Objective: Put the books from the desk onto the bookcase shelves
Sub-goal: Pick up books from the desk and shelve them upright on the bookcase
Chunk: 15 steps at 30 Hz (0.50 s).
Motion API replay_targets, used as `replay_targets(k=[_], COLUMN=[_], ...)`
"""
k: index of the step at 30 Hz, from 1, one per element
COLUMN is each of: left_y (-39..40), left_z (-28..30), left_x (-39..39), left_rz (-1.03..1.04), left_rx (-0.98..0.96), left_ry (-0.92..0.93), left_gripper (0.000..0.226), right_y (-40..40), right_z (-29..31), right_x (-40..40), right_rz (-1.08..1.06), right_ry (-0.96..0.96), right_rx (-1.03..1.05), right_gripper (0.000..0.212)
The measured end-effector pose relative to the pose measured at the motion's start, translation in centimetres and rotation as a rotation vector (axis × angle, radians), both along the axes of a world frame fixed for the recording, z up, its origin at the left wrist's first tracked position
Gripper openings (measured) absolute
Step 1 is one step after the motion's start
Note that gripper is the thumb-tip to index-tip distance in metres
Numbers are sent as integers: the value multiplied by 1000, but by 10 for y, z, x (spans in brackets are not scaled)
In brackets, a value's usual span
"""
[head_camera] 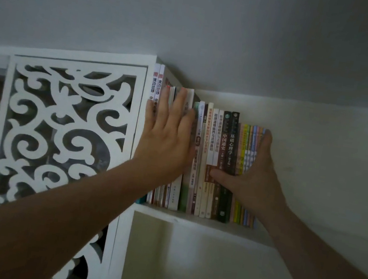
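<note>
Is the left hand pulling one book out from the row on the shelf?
No, the left hand lies flat with straight fingers against the spines of the books, gripping none.

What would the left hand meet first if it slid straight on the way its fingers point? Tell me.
Probably the white top panel of the bookcase: the left hand lies flat on upright book spines, fingers pointing up. Depth is unclear.
</note>
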<state>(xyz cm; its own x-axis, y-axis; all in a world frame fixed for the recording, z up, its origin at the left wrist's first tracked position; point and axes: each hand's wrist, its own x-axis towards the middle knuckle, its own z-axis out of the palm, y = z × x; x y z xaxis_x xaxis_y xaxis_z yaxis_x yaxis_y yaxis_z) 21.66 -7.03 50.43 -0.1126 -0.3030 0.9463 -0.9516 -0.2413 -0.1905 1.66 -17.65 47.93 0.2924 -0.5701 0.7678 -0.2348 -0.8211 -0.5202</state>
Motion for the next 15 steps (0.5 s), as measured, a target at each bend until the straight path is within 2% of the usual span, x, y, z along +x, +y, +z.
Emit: replay_targets(k=[3,4,10,15], left_y=[-10,-19,-65,-62], left_z=[14,15,9,9], left_x=[-53,-65,-69,-63], left_rz=[-339,-395,-145,-146], left_rx=[-37,-30,-8,21], left_ry=[-18,-40,-12,-9], left_gripper=[61,62,66,67], right_y=[-7,-11,-21,-19], right_z=[1,-1,-4,-4], right_x=[1,0,-21,-24], right_rz=[74,117,282,298], right_ry=[-10,-13,-50,69], right_rx=[7,17,-6,26], right_gripper=[160,161,136,142])
